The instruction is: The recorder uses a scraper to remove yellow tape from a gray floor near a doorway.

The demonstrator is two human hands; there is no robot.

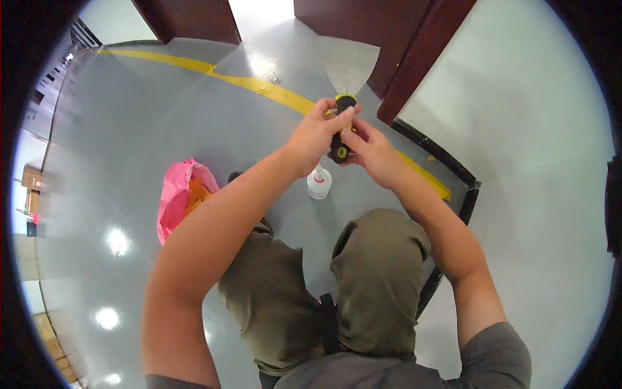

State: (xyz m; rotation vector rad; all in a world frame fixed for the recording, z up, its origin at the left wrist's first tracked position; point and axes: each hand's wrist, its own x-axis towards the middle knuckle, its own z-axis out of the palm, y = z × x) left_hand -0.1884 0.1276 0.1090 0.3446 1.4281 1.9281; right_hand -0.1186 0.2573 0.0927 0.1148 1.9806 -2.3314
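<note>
Between my two hands is a putty knife (pixel 350 65) with a wide flat metal blade and a black and yellow handle. Its blade points up and away from me, over the floor by the door frame. My left hand (pixel 324 126) is closed round the upper handle near the blade. Lower down, the fingers of my right hand (pixel 372 150) are closed on the same handle near its butt end. Below my hands, a clear white bottle (pixel 319 184) stands on the grey floor, its top partly hidden by my left hand.
A pink plastic bag (pixel 173 194) with orange-yellow scraps lies left of my left forearm. Yellow tape (pixel 259 85) crosses the floor towards the wall. A dark red door frame (pixel 414 71) and a white wall with black skirting (pixel 447 157) stand at the right. Boxes (pixel 32 188) line the far left.
</note>
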